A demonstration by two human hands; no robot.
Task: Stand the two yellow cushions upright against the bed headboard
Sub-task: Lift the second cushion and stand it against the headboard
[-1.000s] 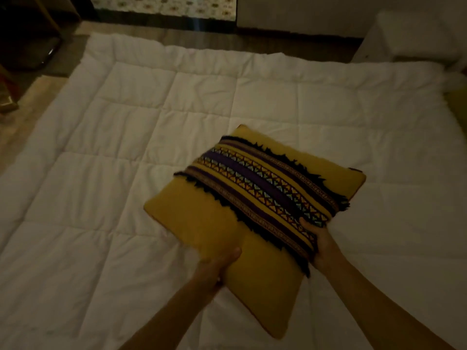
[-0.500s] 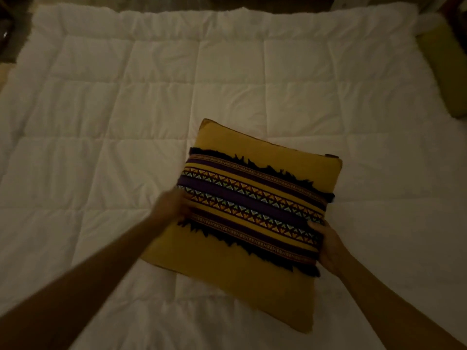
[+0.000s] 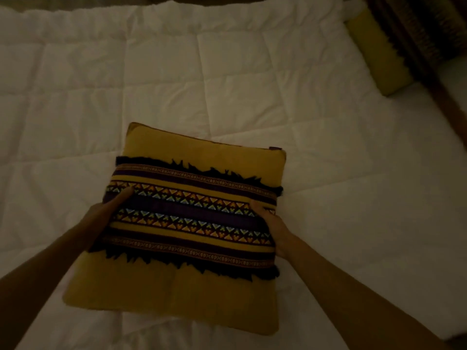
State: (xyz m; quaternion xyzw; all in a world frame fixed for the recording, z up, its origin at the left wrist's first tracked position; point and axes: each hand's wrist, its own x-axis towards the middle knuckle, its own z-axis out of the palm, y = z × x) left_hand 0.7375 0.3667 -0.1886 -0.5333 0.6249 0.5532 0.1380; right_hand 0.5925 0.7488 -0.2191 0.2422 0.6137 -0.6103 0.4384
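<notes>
Left hand (image 3: pixel 107 213) and right hand (image 3: pixel 271 223) clasp the yellow cushion (image 3: pixel 192 223); fingers hidden beneath, second cushion (image 3: pixel 376 54) cropped

White quilted bed (image 3: pixel 227 79): yellow cushion (image 3: pixel 177 294) centre, second cushion (image 3: pixel 379 54) far-right.

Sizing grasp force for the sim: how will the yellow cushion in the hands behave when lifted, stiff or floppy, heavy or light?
The yellow cushion probably flexes: a crease already runs down its near half. It looks padded and flat, so likely light for its size. The left hand and right hand grip opposite edges; that wide hold should limit sagging. Woven fabric seems unlikely to slip.
</notes>
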